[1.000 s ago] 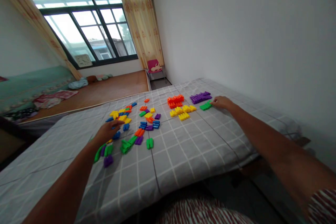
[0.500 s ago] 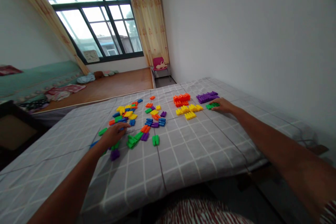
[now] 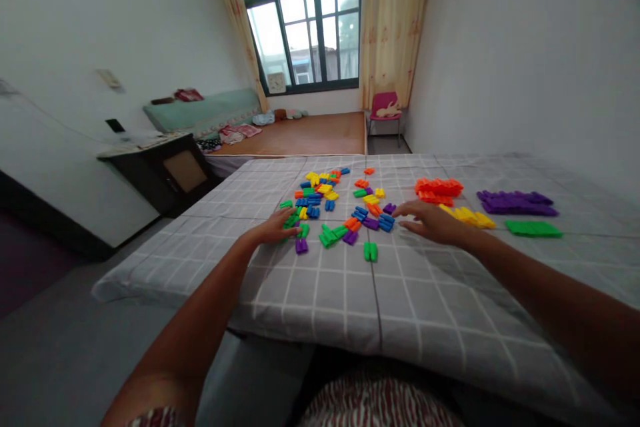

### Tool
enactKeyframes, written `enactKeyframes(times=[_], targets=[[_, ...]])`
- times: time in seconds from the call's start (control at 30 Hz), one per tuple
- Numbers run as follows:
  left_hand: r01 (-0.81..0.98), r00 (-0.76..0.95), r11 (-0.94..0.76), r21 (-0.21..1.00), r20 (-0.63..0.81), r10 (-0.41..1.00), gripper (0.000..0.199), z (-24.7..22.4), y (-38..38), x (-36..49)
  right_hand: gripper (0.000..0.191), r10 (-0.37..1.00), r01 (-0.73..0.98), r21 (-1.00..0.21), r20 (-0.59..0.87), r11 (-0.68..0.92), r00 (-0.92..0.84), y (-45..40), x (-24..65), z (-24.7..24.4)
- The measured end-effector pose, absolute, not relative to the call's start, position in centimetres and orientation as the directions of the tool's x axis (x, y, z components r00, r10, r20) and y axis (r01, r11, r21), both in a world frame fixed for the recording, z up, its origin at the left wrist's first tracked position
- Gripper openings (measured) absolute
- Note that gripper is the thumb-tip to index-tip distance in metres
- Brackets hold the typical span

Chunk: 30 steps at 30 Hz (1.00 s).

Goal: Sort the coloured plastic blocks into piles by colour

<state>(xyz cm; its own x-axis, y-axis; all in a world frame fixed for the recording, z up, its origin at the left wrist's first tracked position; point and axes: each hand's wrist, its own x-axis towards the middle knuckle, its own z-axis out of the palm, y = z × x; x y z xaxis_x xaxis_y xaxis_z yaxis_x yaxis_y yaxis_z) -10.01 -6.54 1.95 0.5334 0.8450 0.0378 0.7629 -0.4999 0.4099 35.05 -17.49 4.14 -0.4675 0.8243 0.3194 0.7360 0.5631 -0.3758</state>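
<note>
My left hand [image 3: 274,226] reaches into the left side of a loose spread of coloured plastic building blocks. Its thumb and fingers are apart around green blocks [image 3: 303,231], and whether it grips one is hard to see. A purple block [image 3: 301,246] lies just in front of it. My right hand [image 3: 431,221] hovers with fingers apart and nothing in them, right beside a blue block [image 3: 386,223]. Sorted by colour at the right are orange blocks [image 3: 438,188], yellow blocks [image 3: 470,216] partly behind my right hand, purple blocks [image 3: 517,203] and a green row [image 3: 534,229].
The blocks lie on a grey checked cloth [image 3: 320,280] whose front edge hangs near my lap. A lone green block [image 3: 371,251] lies nearest to me in the middle. Beyond stand a brown bed [image 3: 320,133], a pink chair [image 3: 384,104] and a dark cabinet [image 3: 175,173].
My right hand has let go of the green blocks at the right and moved left to the loose spread. My left hand stays at the spread's left side. The view has turned left.
</note>
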Motion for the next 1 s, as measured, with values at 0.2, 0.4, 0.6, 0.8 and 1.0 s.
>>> enactKeyframes(times=[0.2,0.4,0.6,0.8,1.0], targets=[[0.667,0.647,-0.634,0.391,0.119,0.753,0.067,0.7,-6.5,-6.8,0.033,0.643,0.559,-0.329,0.274,0.761,-0.715,-14.5,22.8,3.0],[0.625,0.689,-0.681,0.382,0.139,0.711,0.052,1.7,-6.1,-6.1,0.051,0.635,0.579,-0.280,0.182,0.765,-0.751,-13.1,18.3,2.3],[0.567,0.636,-0.657,0.498,0.242,0.733,0.041,0.8,-5.9,-6.0,0.035,0.646,0.569,-0.335,0.197,0.751,-0.737,-13.2,19.2,3.1],[0.588,0.619,-0.618,0.521,0.202,0.759,0.046,1.3,-5.6,-5.8,0.029,0.596,0.522,-0.297,0.285,0.800,-0.751,-14.4,19.5,3.5],[0.670,0.580,-0.556,0.492,0.121,0.806,0.056,2.4,-4.9,-5.6,0.041,0.707,0.532,-0.496,0.281,0.686,-0.649,-16.9,23.3,5.7]])
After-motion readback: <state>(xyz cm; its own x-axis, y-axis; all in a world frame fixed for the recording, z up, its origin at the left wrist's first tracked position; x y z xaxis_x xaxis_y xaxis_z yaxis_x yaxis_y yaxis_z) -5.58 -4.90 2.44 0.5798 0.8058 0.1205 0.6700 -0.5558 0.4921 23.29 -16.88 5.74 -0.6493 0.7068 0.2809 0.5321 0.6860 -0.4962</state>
